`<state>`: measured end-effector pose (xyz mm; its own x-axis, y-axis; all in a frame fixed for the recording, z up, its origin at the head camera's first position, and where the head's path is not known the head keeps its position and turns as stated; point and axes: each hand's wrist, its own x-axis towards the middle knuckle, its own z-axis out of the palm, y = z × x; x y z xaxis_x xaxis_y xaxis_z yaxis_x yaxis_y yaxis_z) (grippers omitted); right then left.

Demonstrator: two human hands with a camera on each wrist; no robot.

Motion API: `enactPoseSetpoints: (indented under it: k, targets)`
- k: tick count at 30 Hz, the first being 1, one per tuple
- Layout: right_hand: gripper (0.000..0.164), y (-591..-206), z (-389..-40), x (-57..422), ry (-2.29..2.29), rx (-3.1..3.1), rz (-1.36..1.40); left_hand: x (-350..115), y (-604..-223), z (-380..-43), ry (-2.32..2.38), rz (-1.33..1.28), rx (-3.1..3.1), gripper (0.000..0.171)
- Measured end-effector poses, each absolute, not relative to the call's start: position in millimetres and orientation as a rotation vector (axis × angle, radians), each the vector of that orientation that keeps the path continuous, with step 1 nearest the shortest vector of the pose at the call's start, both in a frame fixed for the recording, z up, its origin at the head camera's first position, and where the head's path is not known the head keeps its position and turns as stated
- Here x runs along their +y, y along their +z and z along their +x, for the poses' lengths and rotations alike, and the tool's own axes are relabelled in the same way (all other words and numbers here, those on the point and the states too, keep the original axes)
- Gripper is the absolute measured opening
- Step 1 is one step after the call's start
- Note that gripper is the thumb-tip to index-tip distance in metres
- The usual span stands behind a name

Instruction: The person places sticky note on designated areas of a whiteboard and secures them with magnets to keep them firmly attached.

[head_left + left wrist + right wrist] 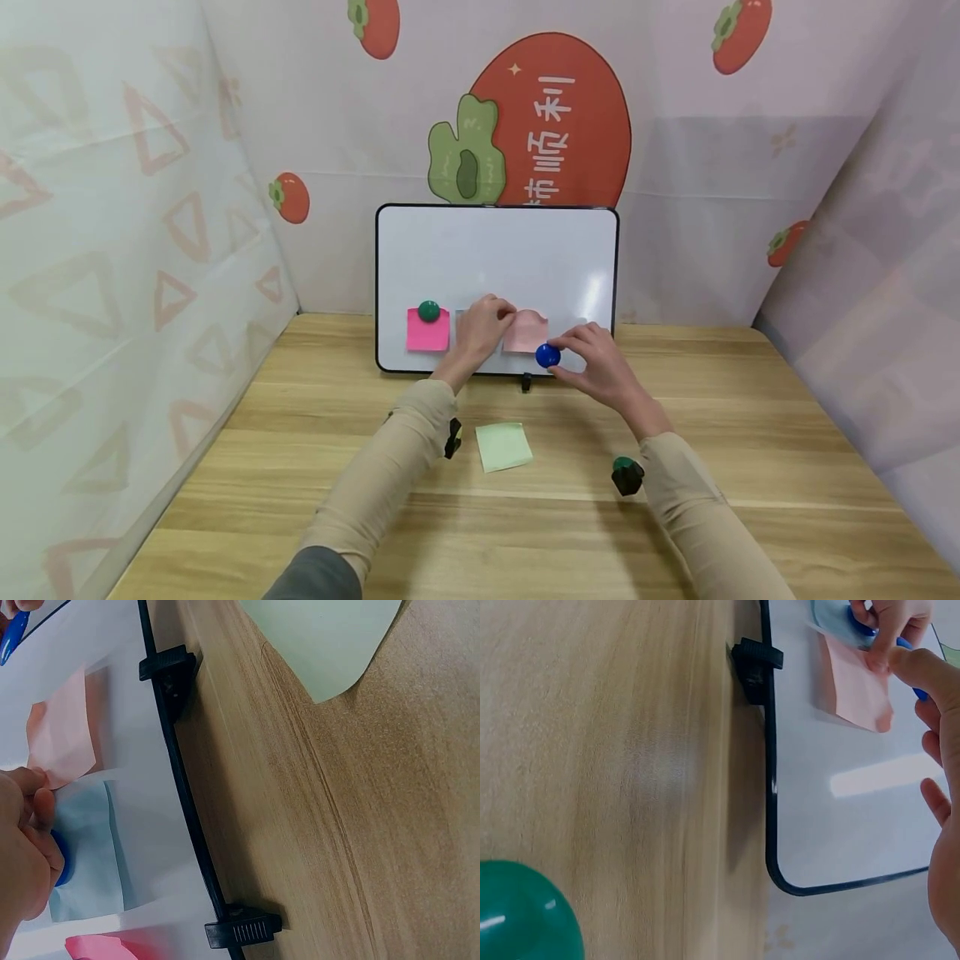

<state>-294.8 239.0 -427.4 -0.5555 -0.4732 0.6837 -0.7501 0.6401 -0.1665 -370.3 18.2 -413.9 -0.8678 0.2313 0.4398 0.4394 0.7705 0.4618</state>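
Note:
My left hand [482, 327] pinches a pale pink sticky note [528, 333] at its upper left corner, against the whiteboard [495, 250]. Behind that hand, partly hidden, is a light blue note [94, 840] with a blue round magnet [64, 861] on it. Between thumb and fingers, my right hand [600, 360] holds another blue round magnet [547, 356], in front of the pink note's lower right corner. Farther left on the board, a green round magnet [429, 311] sits at the top of a bright pink note [428, 337].
The black-framed board stands upright at the table's back, with black clip feet [244, 930] along its lower edge. A pale green note [504, 447] lies on the wooden table [517, 533]. Near my right forearm is another green magnet [525, 915]. Printed curtains [690, 167] surround the table.

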Motion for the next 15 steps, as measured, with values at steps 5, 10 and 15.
enactPoseSetpoints:
  k: [5, 10, 15]
  targets:
    - [0.041, -430, -304, 235, 0.564, -2.212, 0.925, 18, -414, -369, -0.783, -0.522, -2.595, 0.016]
    - [0.042, -434, -312, 230, 0.562, -2.21, 0.889, 17, -414, -369, -0.782, -0.535, -2.584, 0.016]
    - [0.042, -435, -316, 225, 0.554, -2.198, 0.863, 18, -415, -369, -0.786, -0.544, -2.57, 0.015]
